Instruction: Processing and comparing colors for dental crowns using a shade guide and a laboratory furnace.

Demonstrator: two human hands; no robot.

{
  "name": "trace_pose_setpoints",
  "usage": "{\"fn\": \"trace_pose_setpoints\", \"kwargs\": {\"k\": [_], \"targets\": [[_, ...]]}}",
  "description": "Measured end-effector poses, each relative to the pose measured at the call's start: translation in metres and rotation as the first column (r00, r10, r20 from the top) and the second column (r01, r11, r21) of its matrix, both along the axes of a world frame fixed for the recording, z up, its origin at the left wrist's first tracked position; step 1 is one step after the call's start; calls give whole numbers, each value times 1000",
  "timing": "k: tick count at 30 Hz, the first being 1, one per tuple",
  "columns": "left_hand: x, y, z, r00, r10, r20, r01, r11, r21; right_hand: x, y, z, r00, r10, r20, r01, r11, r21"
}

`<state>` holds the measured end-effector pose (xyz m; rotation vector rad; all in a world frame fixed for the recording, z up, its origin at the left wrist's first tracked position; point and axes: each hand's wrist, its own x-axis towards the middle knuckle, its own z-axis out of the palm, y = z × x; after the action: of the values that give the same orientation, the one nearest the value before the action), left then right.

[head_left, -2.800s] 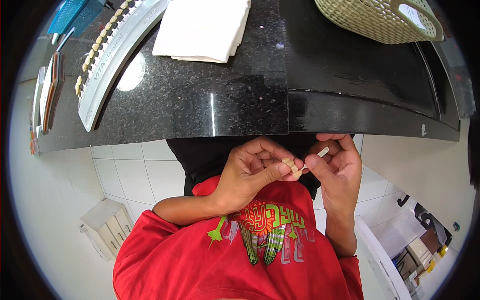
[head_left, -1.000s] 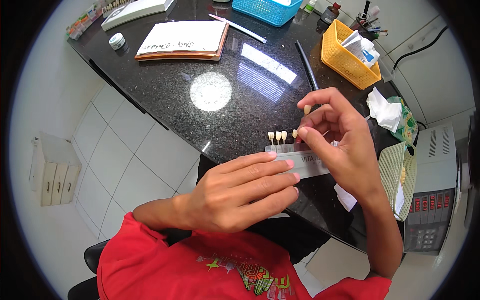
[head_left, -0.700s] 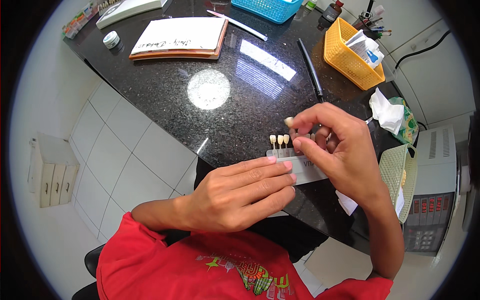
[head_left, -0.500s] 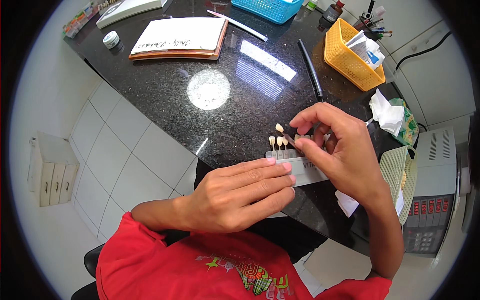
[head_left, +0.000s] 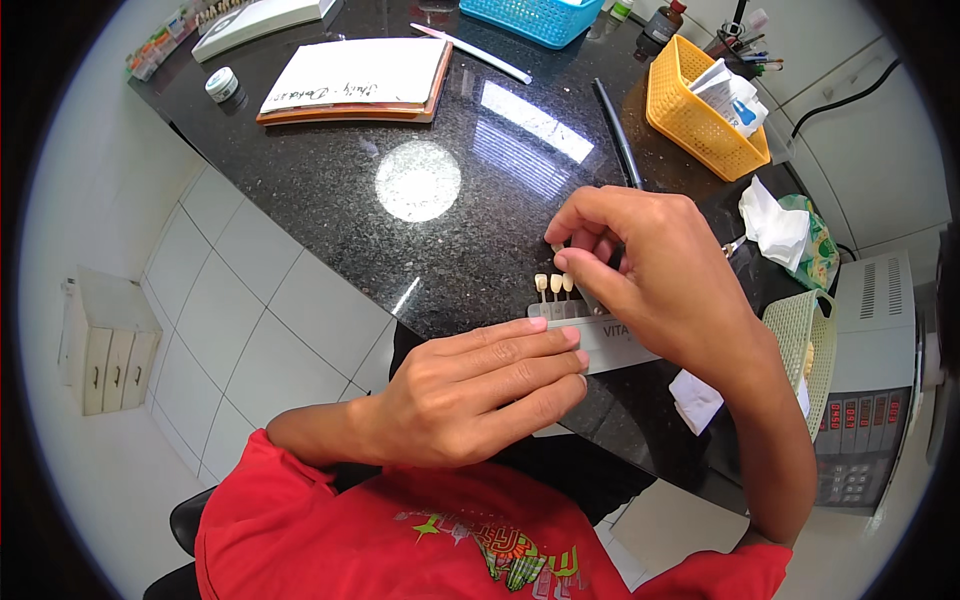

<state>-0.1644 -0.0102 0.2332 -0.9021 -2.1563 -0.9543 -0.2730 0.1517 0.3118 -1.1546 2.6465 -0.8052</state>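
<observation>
A grey dental shade guide [head_left: 612,345] lies along the near edge of the dark counter. Small tooth-shaped shade tabs [head_left: 555,284] stand up from its left part. My left hand [head_left: 480,390] stretches flat fingers over the guide's lower left, fingertips touching it; the thumb is hidden. My right hand [head_left: 650,265] is above the guide, thumb and forefinger pinched on a single shade tab [head_left: 558,247]. Only a bit of that tab shows between the fingertips. The right hand covers the guide's other tabs.
A notebook [head_left: 355,80], a white pen [head_left: 470,52] and a black pen [head_left: 618,132] lie farther back. A yellow basket [head_left: 700,135] stands back right, near crumpled tissue [head_left: 773,225]. On the right are a green basket [head_left: 790,335] and a machine with red digits [head_left: 865,425].
My right hand has moved left and slightly away from me, its fingers closing further round the single tab, which now mostly disappears behind them. My left hand stays in place.
</observation>
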Motion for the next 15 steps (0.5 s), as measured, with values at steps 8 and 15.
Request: {"fn": "trace_pose_setpoints", "kwargs": {"k": [8,15], "targets": [[1,-1,1,1000,-5,16,5,1000,5,-4,-8,5,986,-128,108,124,991,50],[1,-2,2,1000,-17,21,17,1000,2,-6,4,11,920,-180,349,212,976,-55]]}}
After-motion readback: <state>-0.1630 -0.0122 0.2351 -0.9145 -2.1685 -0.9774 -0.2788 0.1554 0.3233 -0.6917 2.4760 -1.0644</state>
